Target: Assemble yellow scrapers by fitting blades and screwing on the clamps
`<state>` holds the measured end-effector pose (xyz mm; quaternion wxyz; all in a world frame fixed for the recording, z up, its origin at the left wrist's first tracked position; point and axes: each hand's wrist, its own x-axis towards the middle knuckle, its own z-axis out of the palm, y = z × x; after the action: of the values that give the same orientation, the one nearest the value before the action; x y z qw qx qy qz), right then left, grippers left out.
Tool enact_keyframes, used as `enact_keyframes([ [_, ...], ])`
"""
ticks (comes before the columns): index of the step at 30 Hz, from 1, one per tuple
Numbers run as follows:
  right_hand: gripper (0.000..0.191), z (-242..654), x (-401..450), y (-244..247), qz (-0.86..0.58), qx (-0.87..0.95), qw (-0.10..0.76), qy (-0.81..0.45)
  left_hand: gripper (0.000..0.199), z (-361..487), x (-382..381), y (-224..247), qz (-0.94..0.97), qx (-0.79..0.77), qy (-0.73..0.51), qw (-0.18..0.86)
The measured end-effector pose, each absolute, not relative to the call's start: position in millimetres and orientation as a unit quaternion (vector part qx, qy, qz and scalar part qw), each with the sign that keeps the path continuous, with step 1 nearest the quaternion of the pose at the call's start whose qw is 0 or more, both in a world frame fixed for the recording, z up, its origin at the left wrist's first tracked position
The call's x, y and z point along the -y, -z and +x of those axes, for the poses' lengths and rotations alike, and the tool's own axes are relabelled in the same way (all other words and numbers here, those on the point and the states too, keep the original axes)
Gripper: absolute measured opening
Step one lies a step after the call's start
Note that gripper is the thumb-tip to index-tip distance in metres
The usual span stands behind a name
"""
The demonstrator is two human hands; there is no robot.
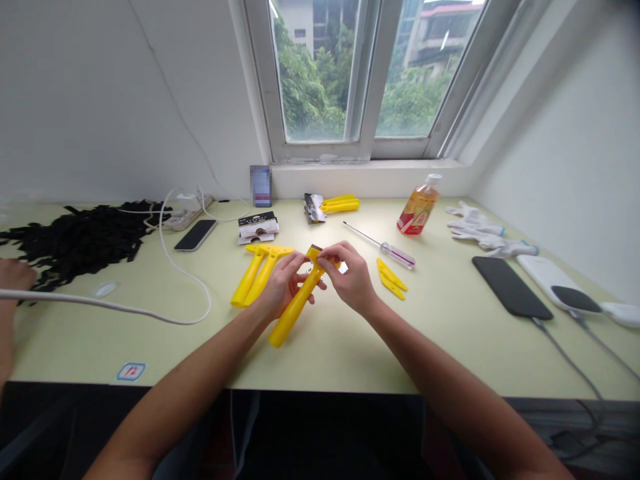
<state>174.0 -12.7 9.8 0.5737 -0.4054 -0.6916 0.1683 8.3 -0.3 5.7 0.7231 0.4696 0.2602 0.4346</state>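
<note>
Above the middle of the table, my left hand (286,288) holds a yellow handled tool (296,312) near its head, its handle slanting down to the left. My right hand (350,272) pinches at the tool's head, where a dark strip shows; any small part between its fingertips is hidden. Two yellow tools (260,273) lie just left of my left hand. To the right of my right hand are yellow flat pieces (391,279) and a screwdriver (395,255) with a clear and purple handle.
Black strips (93,240) are heaped at left, near another person's hand (17,273). A white cable (185,320) loops over the table (200,363). Small boxes (257,227), more yellow handles (341,203), a bottle (419,207), gloves (487,230) and phones (511,287) lie around.
</note>
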Motion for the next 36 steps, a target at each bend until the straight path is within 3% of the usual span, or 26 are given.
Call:
enact_keyframes([
  [6,0.012,174,14,-12,-0.426,0.702,0.557,-0.122,0.040,8,0,-9,0.468,-0.281,-0.433,0.717],
  [10,0.022,178,13,-15,-0.425,0.704,0.540,-0.179,0.039,7,1,-10,0.490,-0.284,-0.432,0.702],
  [17,0.024,186,8,-22,-0.401,0.702,0.514,-0.286,0.041,7,1,-8,0.519,-0.302,-0.443,0.666],
  [36,0.018,190,11,-19,-0.386,0.723,0.494,-0.290,0.040,12,7,-3,0.561,-0.337,-0.473,0.590],
])
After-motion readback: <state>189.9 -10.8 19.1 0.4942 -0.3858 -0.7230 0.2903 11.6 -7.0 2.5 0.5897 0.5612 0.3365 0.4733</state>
